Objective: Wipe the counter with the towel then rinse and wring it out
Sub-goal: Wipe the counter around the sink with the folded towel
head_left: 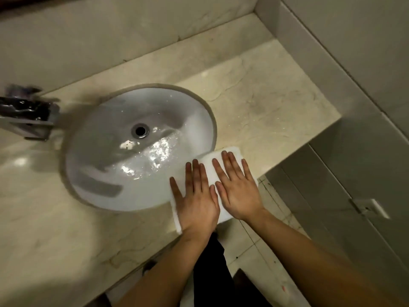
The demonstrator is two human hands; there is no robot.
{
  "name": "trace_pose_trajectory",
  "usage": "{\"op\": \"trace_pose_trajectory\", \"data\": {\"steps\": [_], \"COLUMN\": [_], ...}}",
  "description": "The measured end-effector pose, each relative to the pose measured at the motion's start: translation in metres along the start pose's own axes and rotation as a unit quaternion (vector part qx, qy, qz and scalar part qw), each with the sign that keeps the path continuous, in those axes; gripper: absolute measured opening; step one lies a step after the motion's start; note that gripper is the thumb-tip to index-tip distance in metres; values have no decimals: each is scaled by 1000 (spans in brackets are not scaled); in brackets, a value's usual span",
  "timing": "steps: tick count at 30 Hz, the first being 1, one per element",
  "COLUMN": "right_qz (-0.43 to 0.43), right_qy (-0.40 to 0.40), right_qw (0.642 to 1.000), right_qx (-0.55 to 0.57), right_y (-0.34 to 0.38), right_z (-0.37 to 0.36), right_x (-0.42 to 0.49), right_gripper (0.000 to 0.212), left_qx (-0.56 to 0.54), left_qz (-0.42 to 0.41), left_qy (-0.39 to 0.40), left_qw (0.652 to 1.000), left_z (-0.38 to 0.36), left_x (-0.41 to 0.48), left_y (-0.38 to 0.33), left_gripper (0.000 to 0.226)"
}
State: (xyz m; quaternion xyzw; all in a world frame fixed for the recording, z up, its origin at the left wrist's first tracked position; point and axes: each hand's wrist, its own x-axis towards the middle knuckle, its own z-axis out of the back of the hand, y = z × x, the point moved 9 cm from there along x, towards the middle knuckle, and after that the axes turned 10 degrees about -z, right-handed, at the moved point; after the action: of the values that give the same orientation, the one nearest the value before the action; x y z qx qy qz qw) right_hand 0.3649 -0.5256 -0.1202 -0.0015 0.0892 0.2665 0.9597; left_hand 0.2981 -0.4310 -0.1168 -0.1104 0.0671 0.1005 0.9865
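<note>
A folded white towel lies flat on the beige marble counter, at its front edge just right of the sink. My left hand presses on the towel's left part with straight, spread fingers, its fingertips reaching over the sink's rim. My right hand lies flat on the towel's right part, fingers straight. Most of the towel is hidden under my hands. The oval white sink is wet, with water pooled near its drain.
A chrome faucet stands at the left of the sink. A wall runs behind the counter and another bounds it on the right. Below the counter's front edge are floor tiles and a cabinet door with a latch.
</note>
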Motion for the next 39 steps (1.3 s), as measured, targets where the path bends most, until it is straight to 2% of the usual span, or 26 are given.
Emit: {"op": "trace_pose_trajectory", "data": {"steps": [5, 17, 24, 29, 39], "right_qz": [-13, -33, -11, -37, 39], "right_qy": [-1, -7, -9, -39, -23], "right_qw": [1000, 999, 1000, 998, 999], "right_qx": [-10, 12, 14, 23, 26], "right_y": [-49, -116, -130, -120, -113], "right_z": [5, 19, 31, 31, 33], "right_x": [24, 69, 103, 85, 137], "right_gripper": [64, 65, 65, 62, 66], "left_qx": [9, 13, 14, 19, -3], "left_qz": [-19, -54, -34, -34, -2], "left_qy": [19, -6, -27, -34, -60], "left_qw": [1000, 998, 999, 999, 998], "left_z": [-4, 4, 11, 12, 19], "left_x": [42, 115, 150, 141, 177], "left_y": [-36, -83, -88, -89, -69], "left_gripper": [68, 68, 65, 64, 64]}}
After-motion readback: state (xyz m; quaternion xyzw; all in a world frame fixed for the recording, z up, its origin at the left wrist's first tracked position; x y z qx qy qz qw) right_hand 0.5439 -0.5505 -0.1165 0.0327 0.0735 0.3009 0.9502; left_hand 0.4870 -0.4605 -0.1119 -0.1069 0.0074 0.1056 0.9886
